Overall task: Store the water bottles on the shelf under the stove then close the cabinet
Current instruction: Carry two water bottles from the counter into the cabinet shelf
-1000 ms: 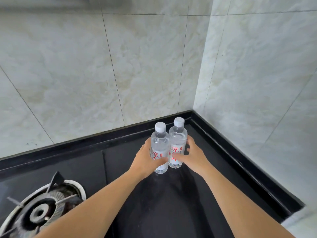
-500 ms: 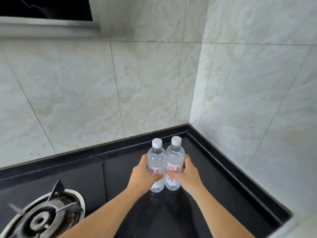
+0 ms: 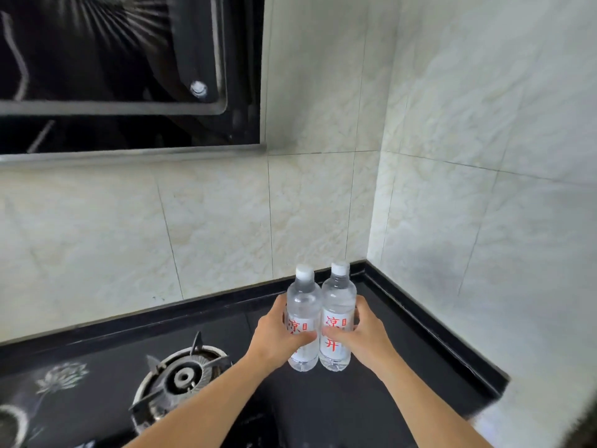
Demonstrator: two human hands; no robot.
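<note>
Two clear water bottles with white caps and red lettering stand side by side, touching, over the black counter near the wall corner. My left hand grips the left bottle around its label. My right hand grips the right bottle the same way. Both bottles are upright, and whether their bases touch the counter or hang just above it I cannot tell. The cabinet and shelf under the stove are out of view.
A gas burner sits on the black glass stove top just left of my arms. A black range hood hangs above at the upper left. Marble-tiled walls meet in the corner behind the bottles; a raised black counter rim runs along them.
Both hands have kept their grip on the bottles, which look drawn back from the corner. My view has tilted upward, bringing the range hood into sight, and shifted so the burner lies nearer the middle.
</note>
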